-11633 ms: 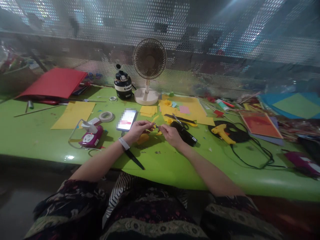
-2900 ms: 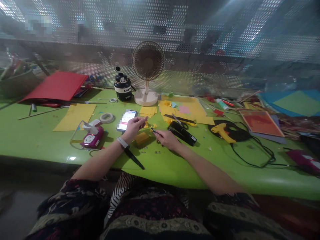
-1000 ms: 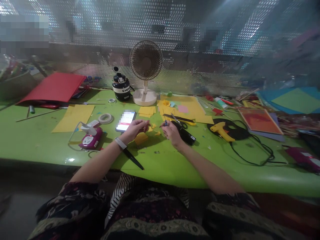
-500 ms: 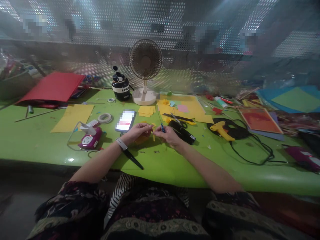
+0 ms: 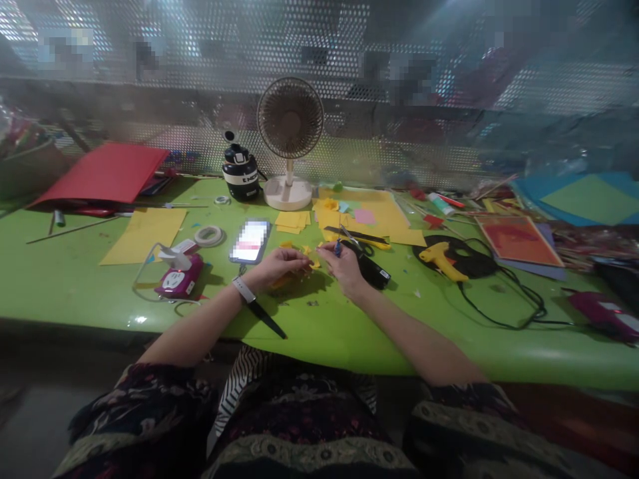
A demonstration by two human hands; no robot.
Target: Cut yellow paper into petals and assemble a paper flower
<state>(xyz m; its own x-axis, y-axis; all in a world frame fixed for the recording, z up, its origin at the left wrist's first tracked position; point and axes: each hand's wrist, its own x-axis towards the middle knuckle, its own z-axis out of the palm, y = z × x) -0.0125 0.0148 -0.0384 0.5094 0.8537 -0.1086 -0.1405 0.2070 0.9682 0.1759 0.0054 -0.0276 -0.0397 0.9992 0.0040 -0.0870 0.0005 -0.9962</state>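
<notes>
My left hand [image 5: 283, 264], with a watch on its wrist, is closed in a pinch on a small yellow paper piece [image 5: 313, 262]. The fingers of my right hand [image 5: 342, 266] are closed round a thin tool with a blue handle [image 5: 338, 247], its thin shaft pointing up and away. Its fingertips are close to the right side of the yellow piece; whether they touch it is unclear. More yellow paper lies beneath and behind my left hand. Scissors [image 5: 360, 241] and a black case [image 5: 373, 271] lie just beyond and beside my right hand.
A phone [image 5: 250, 241], tape roll [image 5: 208, 235] and purple power socket [image 5: 180, 276] stand left. Behind are a bottle [image 5: 241, 178] and fan [image 5: 289, 193]. A yellow glue gun [image 5: 444, 261] with a looping cable lies right. A dark strap-like object [image 5: 267, 319] lies near the front edge.
My right hand has moved slightly up and away from my left hand, and the blue-handled tool now points more upright. The yellow strip that hung between the hands no longer shows there.
</notes>
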